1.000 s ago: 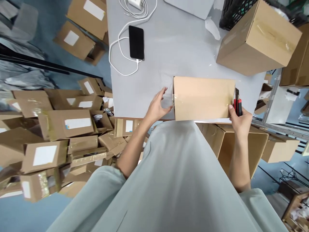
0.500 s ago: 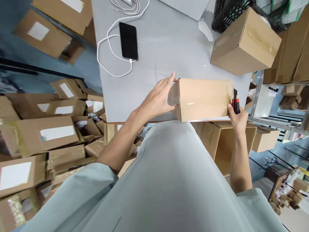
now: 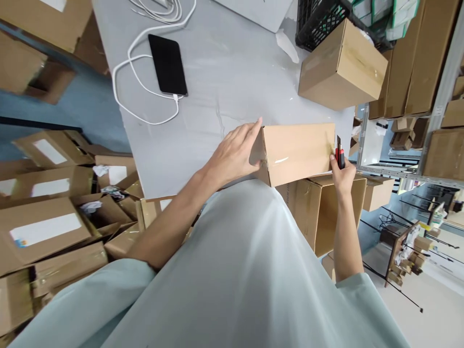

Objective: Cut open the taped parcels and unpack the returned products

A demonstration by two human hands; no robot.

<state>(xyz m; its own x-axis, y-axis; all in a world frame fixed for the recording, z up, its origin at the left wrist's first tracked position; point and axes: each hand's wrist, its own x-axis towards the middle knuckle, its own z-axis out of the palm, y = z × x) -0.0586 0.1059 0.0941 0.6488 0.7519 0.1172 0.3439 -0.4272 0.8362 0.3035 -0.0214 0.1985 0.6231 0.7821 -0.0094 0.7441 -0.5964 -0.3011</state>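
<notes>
A long brown cardboard box [image 3: 300,151] lies at the table's near edge, one long side facing me. My left hand [image 3: 237,150] spans its left end, fingers stretched along the far edge and thumb low against the end face. At the opposite end is my right hand [image 3: 343,175], closed around a red and black utility knife [image 3: 340,155]. The knife's dark blade points away from me, and the right thumb rests on the box's corner. The underside of the box and some left fingertips are hidden.
On the grey table [image 3: 232,72] lie a black phone [image 3: 167,64] and its white charging cable [image 3: 116,87]. Another closed box [image 3: 340,67] stands back right beside a black crate [image 3: 319,24]. An open carton [image 3: 329,217] sits below the edge; piled boxes [image 3: 43,227] fill the left.
The view has swung to the right, so the table and its things appear farther left. Both hands keep their places at the box's ends, and the knife stays in my right hand.
</notes>
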